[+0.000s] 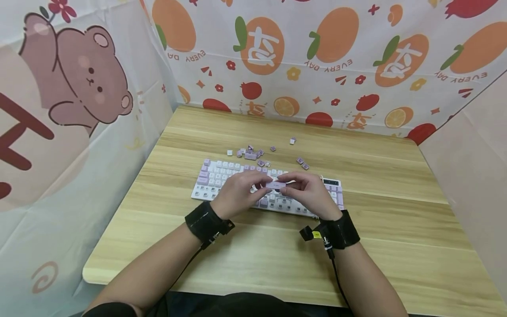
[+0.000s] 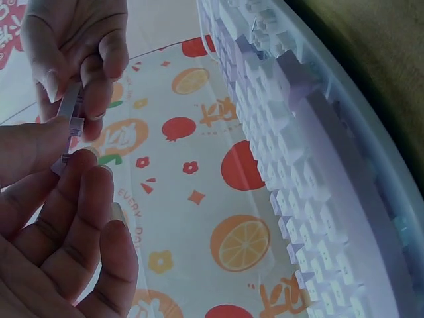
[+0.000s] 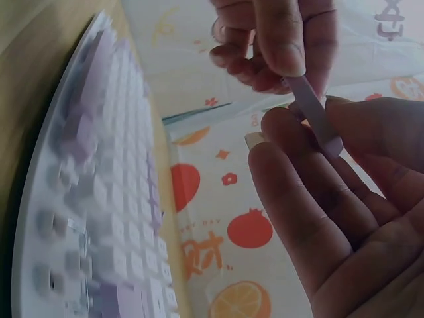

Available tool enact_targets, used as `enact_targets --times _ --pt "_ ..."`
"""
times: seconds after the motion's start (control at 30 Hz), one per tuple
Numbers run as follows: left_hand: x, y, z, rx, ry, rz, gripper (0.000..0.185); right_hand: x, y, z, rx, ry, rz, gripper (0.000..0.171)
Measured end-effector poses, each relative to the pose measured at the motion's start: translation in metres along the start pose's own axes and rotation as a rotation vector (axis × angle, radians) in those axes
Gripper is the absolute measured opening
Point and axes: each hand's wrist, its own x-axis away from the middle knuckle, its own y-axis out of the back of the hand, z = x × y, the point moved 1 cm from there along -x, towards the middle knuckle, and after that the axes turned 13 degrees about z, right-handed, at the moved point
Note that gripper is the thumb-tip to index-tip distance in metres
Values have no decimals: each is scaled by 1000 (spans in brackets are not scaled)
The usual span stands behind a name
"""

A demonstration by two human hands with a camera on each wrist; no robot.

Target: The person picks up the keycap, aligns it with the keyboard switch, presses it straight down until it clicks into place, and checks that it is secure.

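My left hand [image 1: 242, 192] and right hand [image 1: 310, 193] meet above the middle of a white and lilac keyboard [image 1: 218, 176]. Between them is a long lilac keycap [image 1: 275, 185], pinched at one end by each hand's thumb and fingers. From the left wrist, the keycap [image 2: 69, 103] appears edge-on, part of its underside showing. The right wrist view shows its smooth face [image 3: 313, 112], the right thumb pressing on its near end. A lilac space bar [image 2: 348, 172] sits along the keyboard's front edge. Bare switches [image 3: 54, 225] show where front keys are off.
Several loose lilac and white keycaps lie behind the keyboard, including a wide lilac one [image 1: 250, 156] and a white one [image 1: 229, 152]. A pair [image 1: 303, 163] lies farther right. Printed cloth [image 1: 293, 75] hangs behind the wooden table [image 1: 396, 246], with another cloth [image 1: 130, 88] at left.
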Motion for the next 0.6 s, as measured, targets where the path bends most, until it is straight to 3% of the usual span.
enact_targets --times 0.3,0.6 --pt "-5 -10 3 -36 44 32 19 2 -1 -3 539 77 -32 22" --pt "-6 -20 6 -52 139 157 19 2 -4 -11 684 66 -20 14"
